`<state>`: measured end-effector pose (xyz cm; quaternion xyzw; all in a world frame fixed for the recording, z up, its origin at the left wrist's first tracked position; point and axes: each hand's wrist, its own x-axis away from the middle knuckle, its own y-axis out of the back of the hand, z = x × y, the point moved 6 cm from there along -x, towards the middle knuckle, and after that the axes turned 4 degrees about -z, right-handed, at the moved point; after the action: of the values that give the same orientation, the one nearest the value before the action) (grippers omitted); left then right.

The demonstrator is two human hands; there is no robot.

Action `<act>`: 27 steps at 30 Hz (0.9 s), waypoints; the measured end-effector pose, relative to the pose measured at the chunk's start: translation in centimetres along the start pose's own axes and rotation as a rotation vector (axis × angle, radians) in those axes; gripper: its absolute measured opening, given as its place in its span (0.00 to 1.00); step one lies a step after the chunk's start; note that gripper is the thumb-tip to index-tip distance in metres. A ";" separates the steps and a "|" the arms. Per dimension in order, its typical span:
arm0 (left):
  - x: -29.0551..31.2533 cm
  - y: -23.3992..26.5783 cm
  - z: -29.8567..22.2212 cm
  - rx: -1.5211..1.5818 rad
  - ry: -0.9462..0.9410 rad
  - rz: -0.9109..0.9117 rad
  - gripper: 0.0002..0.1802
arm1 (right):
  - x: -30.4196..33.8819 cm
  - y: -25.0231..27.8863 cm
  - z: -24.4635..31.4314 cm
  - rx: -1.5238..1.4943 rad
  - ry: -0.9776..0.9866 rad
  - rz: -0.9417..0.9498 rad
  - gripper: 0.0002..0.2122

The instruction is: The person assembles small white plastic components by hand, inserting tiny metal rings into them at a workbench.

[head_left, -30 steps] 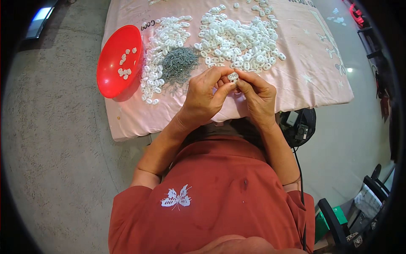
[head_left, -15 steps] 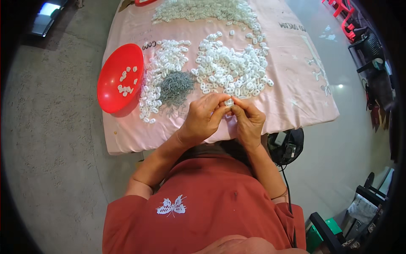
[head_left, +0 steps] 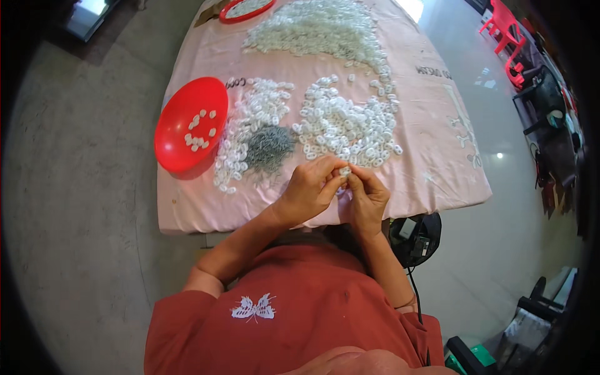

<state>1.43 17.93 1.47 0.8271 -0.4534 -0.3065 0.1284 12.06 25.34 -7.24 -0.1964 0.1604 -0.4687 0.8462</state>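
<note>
Between the fingertips of both hands is a small white plastic piece (head_left: 344, 171), partly hidden by the fingers. My left hand (head_left: 309, 190) pinches it from one side and my right hand (head_left: 367, 195) from the other, above the table's near edge. Just beyond my hands spreads a pile of white oval pieces with holes (head_left: 350, 122). A second heap of white pieces (head_left: 259, 103) lies to its left, beside a mound of small grey metal pins (head_left: 269, 149). Several white pieces rest inside a red bowl (head_left: 177, 147) at the left.
A large mass of translucent pieces (head_left: 312, 31) covers the far part of the pink cloth (head_left: 431, 131). Behind it at the left is a red-rimmed tray (head_left: 229, 20). A black round container (head_left: 431, 240) stands below the table's right front edge. Red plastic chairs (head_left: 502, 28) are at the far right.
The view has shifted, so the table and my hands sit lower in the picture and more of the far end shows. Both hands keep their pinch on the small white piece.
</note>
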 end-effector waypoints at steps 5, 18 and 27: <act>0.3 0.5 0.9 0.075 0.150 -0.054 0.07 | -0.2 -0.6 0.2 -0.019 -0.018 0.091 0.11; 1.2 20.9 7.3 -0.385 0.170 -0.729 0.08 | -0.2 -0.4 1.1 -0.075 -0.006 -0.084 0.11; 0.5 7.7 3.7 -0.197 0.033 -0.124 0.04 | 0.1 -0.2 1.4 -0.038 0.035 -0.133 0.07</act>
<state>-5.84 13.48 2.17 0.8418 -0.3670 -0.3433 0.1972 12.61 25.42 -5.96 -0.2142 0.1705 -0.5242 0.8064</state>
